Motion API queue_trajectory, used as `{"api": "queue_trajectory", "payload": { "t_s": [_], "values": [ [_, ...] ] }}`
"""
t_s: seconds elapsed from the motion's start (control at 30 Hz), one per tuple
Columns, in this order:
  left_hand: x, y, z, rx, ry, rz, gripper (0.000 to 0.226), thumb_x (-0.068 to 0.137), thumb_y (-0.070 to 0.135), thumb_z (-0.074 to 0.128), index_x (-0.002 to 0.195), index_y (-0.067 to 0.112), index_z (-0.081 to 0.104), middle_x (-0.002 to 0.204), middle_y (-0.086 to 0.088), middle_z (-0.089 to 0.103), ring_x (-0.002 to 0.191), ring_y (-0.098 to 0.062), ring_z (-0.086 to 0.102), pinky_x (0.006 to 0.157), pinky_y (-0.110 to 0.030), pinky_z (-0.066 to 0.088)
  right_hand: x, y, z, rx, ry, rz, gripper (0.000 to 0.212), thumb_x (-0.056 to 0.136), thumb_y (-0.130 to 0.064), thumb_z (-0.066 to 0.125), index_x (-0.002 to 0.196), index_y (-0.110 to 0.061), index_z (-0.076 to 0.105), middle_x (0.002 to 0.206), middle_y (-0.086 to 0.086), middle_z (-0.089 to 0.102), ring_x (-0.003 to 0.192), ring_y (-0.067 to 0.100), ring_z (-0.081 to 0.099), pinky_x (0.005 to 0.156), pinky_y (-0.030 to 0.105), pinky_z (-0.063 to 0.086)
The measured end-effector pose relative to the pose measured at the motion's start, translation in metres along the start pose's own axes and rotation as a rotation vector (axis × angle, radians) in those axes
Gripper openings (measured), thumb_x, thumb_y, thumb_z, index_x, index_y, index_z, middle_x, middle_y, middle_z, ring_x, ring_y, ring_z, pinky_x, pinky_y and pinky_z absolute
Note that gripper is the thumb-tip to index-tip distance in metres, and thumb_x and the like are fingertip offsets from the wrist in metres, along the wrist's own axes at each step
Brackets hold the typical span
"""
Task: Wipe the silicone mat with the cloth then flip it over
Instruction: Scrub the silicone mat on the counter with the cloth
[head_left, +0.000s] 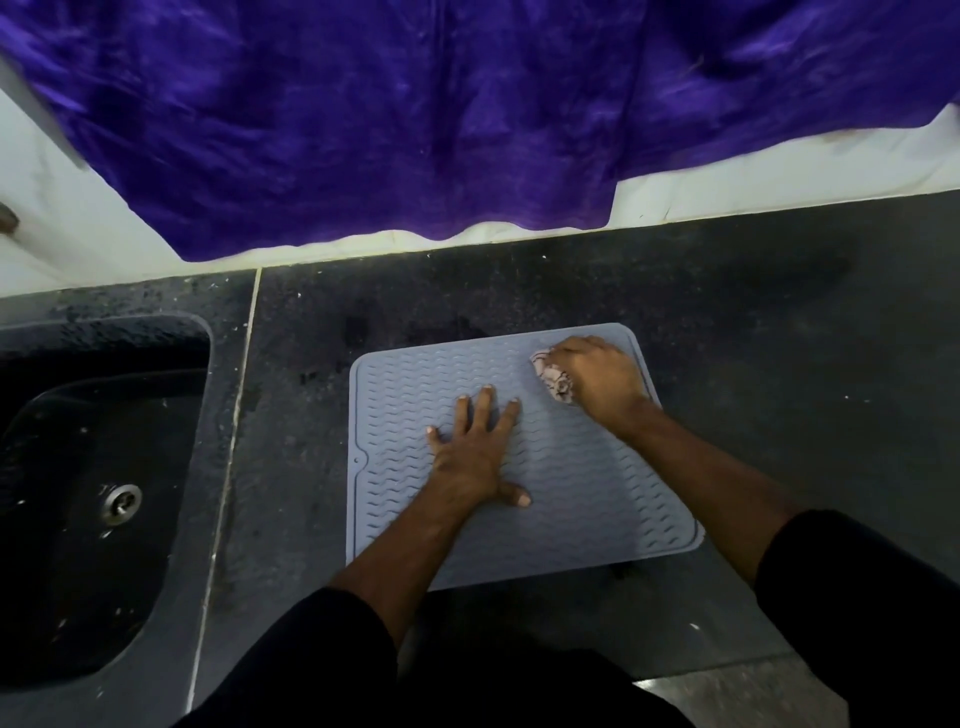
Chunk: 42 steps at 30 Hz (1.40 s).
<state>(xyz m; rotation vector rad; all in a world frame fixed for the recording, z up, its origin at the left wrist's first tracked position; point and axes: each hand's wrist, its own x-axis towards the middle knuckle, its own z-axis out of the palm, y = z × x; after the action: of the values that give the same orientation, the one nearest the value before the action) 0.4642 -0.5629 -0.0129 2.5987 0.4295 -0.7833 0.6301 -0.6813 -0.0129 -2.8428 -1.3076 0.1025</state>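
A grey-blue silicone mat with wavy ridges lies flat on the dark counter, ridged side up. My left hand presses flat on the mat's middle, fingers spread. My right hand is closed over a bunched pale patterned cloth at the mat's far right corner. Only the cloth's left part shows from under my fingers.
A dark sink with a metal drain is set into the counter at the left. A purple fabric hangs over the white wall behind the counter. Bare dark counter stretches to the right of the mat.
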Motion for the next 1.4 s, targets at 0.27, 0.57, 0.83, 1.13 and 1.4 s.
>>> {"api": "queue_trajectory", "payload": {
  "t_s": [0.27,0.57,0.83,1.13,1.4],
  "values": [
    [-0.002,-0.007,0.001,0.032,-0.002,-0.026,0.126,0.067,0.056,0.078,0.15,0.036,-0.014,0.155,0.001,-0.034,0.143,-0.031,-0.027,0.109,-0.071,0.003,0.007,-0.035,0.0,0.128,-0.017,-0.157,0.04,0.093,-0.024,0.056,0.133,-0.018,0.056,0.137,0.004,0.054,0.126,0.025,0.048,0.108,0.035,0.034],
    [-0.003,-0.006,-0.001,-0.005,0.002,-0.004,0.126,0.069,0.053,0.078,0.149,0.038,-0.018,0.155,0.0,-0.035,0.143,-0.03,-0.028,0.111,-0.07,0.0,-0.005,0.01,-0.008,0.106,-0.022,0.16,0.034,0.095,-0.035,0.054,0.125,-0.018,0.059,0.128,0.005,0.058,0.116,0.026,0.054,0.097,0.038,0.045],
    [-0.001,-0.004,-0.002,0.017,-0.01,-0.03,0.127,0.067,0.055,0.079,0.15,0.038,-0.017,0.154,0.002,-0.036,0.143,-0.03,-0.028,0.11,-0.07,0.002,-0.017,-0.018,0.004,0.117,-0.004,-0.06,0.046,0.089,-0.013,0.06,0.134,-0.018,0.053,0.14,0.004,0.05,0.128,0.025,0.045,0.108,0.037,0.036],
    [-0.001,-0.004,-0.003,0.016,-0.016,-0.029,0.128,0.068,0.054,0.079,0.149,0.038,-0.019,0.154,0.001,-0.036,0.142,-0.031,-0.029,0.11,-0.07,-0.001,-0.006,-0.005,-0.006,0.176,0.04,0.032,0.032,0.092,-0.029,0.058,0.123,-0.021,0.06,0.126,0.004,0.061,0.113,0.025,0.057,0.096,0.038,0.048],
    [-0.003,-0.004,-0.003,0.005,-0.021,-0.023,0.128,0.068,0.054,0.078,0.15,0.038,-0.018,0.153,0.0,-0.037,0.142,-0.03,-0.03,0.11,-0.07,-0.001,-0.023,0.014,0.006,0.069,-0.006,0.016,0.035,0.087,-0.024,0.065,0.122,-0.018,0.061,0.126,0.005,0.057,0.115,0.028,0.053,0.091,0.039,0.048]
  ]
}}
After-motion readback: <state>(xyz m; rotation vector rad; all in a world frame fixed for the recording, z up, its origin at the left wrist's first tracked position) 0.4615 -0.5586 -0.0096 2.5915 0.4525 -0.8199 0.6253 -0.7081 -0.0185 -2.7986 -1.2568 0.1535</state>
